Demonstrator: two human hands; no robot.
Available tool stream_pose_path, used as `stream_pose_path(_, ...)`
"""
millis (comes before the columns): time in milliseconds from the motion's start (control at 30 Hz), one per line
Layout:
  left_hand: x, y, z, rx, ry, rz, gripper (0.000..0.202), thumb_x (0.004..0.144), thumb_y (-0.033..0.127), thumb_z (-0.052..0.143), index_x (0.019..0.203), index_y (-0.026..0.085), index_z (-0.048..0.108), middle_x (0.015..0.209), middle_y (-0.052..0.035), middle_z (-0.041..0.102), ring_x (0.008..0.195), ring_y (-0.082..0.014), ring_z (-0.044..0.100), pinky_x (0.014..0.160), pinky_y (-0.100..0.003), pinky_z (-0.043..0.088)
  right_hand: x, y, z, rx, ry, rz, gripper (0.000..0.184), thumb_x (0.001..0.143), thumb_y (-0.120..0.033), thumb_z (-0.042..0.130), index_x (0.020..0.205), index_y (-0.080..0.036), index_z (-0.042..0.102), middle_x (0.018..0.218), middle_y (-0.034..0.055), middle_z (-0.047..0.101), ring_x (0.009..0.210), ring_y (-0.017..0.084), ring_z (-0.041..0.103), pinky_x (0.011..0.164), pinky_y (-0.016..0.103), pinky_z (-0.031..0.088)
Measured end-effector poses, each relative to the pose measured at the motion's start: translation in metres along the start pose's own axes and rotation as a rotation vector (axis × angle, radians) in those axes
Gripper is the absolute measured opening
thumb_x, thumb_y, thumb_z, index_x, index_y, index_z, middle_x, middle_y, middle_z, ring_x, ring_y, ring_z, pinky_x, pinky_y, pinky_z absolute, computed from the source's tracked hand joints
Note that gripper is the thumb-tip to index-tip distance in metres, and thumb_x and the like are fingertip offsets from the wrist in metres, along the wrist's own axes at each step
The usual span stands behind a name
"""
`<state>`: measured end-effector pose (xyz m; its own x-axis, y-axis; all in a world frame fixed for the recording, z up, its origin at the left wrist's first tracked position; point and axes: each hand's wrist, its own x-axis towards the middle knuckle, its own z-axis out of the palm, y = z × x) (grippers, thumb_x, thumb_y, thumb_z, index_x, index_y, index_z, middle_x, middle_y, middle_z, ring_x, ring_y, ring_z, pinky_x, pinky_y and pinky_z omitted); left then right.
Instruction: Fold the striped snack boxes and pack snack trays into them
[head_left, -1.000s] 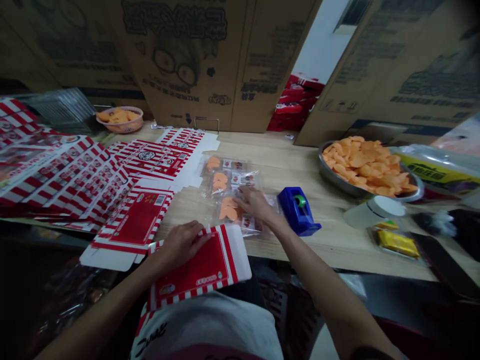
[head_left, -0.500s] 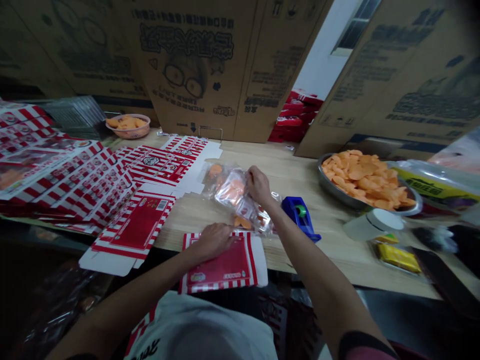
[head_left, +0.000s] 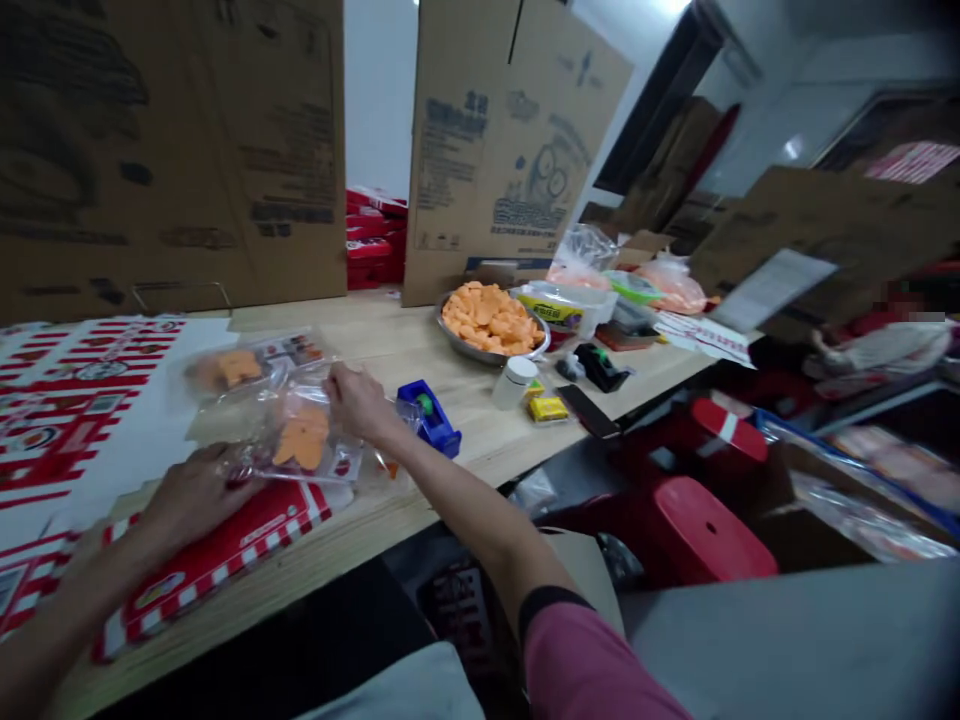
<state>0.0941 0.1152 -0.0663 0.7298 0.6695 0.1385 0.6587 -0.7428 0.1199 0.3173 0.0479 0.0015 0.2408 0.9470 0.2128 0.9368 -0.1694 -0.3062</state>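
Packet (head_left: 304,440) lies between the hands, long axis left-right. Right hand (head_left: 360,400) on its top edge, left hand (head_left: 191,495) at its left end; grip unclear.

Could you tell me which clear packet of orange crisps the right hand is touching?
It is the nearer packet, under the right hand; the other packet lies farther back, and the right hand is not on it.

Clear plastic bag (head_left: 304,440) of orange crackers is lying just above the flat red-and-white striped carton (head_left: 214,565), its lower edge nearly touching it. Right hand (head_left: 360,405) is resting on the bag's upper right corner, left hand (head_left: 191,495) is lying over the carton with fingers (head_left: 236,480) touching the bag's left end. Second cracker bag (head_left: 244,365) is sitting farther from the carton, overlapping the first.
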Motion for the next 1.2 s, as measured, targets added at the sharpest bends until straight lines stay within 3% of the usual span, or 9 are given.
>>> stream_pose_path(100, -0.025, 0.012, 0.003, 0.053, -0.185, 0.069, 0.094, 0.064, 0.064, 0.058, 0.139, 0.010, 0.036, 0.139, -0.0216, 0.044, 0.131, -0.0400, 0.036, 0.103, -0.054, 0.030, -0.008, 0.009, -0.002, -0.043, 0.003, 0.087, 0.024, 0.096, -0.032, 0.032, 0.106, -0.022, 0.052, 0.099, 0.0053, 0.069, 0.088, 0.020, 0.062, 0.066, 0.026, 0.038)
stream_pose_path(200, -0.039, 0.022, 0.002, 0.040, -0.316, 0.061, 0.124, 0.046, 0.067, 0.068, 0.145, 0.009, 0.021, 0.149, -0.0278, 0.024, 0.137, -0.0443, 0.019, 0.107, -0.059, 0.016, -0.011, 0.020, 0.001, -0.048, 0.005, 0.143, 0.025, 0.095, -0.029, 0.034, 0.105, -0.019, 0.055, 0.095, 0.0083, 0.070, 0.086, 0.021, 0.063, 0.063, 0.026, 0.037)
stream_pose_path(400, -0.043, 0.018, -0.007, -0.061, -0.278, -0.008, 0.121, 0.045, 0.055, 0.074, 0.144, 0.011, 0.021, 0.139, -0.0256, 0.036, 0.131, -0.0425, 0.030, 0.107, -0.059, 0.015, -0.020, 0.026, 0.016, -0.042, 0.011, 0.132, 0.028, 0.093, -0.024, 0.036, 0.106, -0.015, 0.060, 0.090, 0.0142, 0.070, 0.081, 0.025, 0.064, 0.063, 0.029, 0.038)
stream_pose_path(667, -0.063, 0.009, -0.012, -0.081, -0.108, -0.061, 0.119, 0.046, 0.054, 0.075, 0.143, 0.015, 0.020, 0.132, -0.0213, 0.042, 0.123, -0.0404, 0.037, 0.106, -0.055, 0.018, -0.024, 0.020, 0.005, -0.064, 0.101, 0.124, 0.038, 0.091, -0.020, 0.038, 0.119, -0.025, 0.062, 0.103, 0.0080, 0.069, 0.088, 0.023, 0.063, 0.069, 0.028, 0.042)
stream_pose_path(800, -0.064, 0.009, -0.014, -0.032, -0.050, -0.057, 0.118, 0.046, 0.053, 0.075, 0.143, 0.013, 0.021, 0.132, -0.0209, 0.041, 0.125, -0.0390, 0.035, 0.108, -0.055, 0.015, -0.030, 0.010, 0.010, 0.004, -0.106, -0.209, 0.039, 0.089, -0.015, 0.040, 0.119, -0.025, 0.063, 0.106, 0.0077, 0.068, 0.092, 0.021, 0.062, 0.077, 0.027, 0.042)
stream_pose_path(900, -0.065, 0.013, -0.012, -0.028, -0.063, -0.021, 0.121, 0.043, 0.052, 0.077, 0.143, 0.012, 0.022, 0.132, -0.0211, 0.039, 0.125, -0.0388, 0.034, 0.109, -0.056, 0.014, -0.033, 0.005, 0.022, 0.062, -0.309, -0.417, 0.037, 0.090, -0.016, 0.040, 0.116, -0.026, 0.064, 0.104, 0.0077, 0.067, 0.099, 0.022, 0.060, 0.092, 0.036, 0.038)
stream_pose_path(1067, -0.066, 0.014, -0.006, -0.059, -0.112, -0.022, 0.122, 0.042, 0.053, 0.077, 0.143, 0.011, 0.023, 0.131, -0.0215, 0.041, 0.122, -0.0386, 0.037, 0.107, -0.057, 0.018, -0.035, 0.005, 0.049, 0.138, -0.486, -0.433, 0.034, 0.093, -0.028, 0.042, 0.122, -0.032, 0.059, 0.127, 0.0099, 0.057, 0.124, 0.029, 0.044, 0.104, 0.062, 0.014)
stream_pose_path(1133, -0.065, 0.013, -0.005, -0.071, -0.141, 0.004, 0.120, 0.043, 0.054, 0.077, 0.143, 0.012, 0.026, 0.132, -0.0218, 0.041, 0.121, -0.0391, 0.038, 0.107, -0.057, 0.019, -0.039, 0.004, 0.058, 0.210, -0.475, -0.412, 0.033, 0.091, -0.027, 0.045, 0.119, -0.031, 0.063, 0.136, 0.0093, 0.051, 0.130, 0.029, 0.038, 0.107, 0.061, 0.011)
stream_pose_path(1200, -0.065, 0.011, -0.004, -0.083, -0.157, 0.022, 0.118, 0.044, 0.055, 0.076, 0.142, 0.012, 0.027, 0.135, -0.0225, 0.040, 0.123, -0.0404, 0.036, 0.106, -0.058, 0.018, -0.046, 0.005, 0.065, 0.348, -0.375, -0.370, 0.031, 0.088, -0.022, 0.047, 0.108, -0.027, 0.069, 0.137, 0.0085, 0.050, 0.129, 0.026, 0.041, 0.109, 0.052, 0.020)
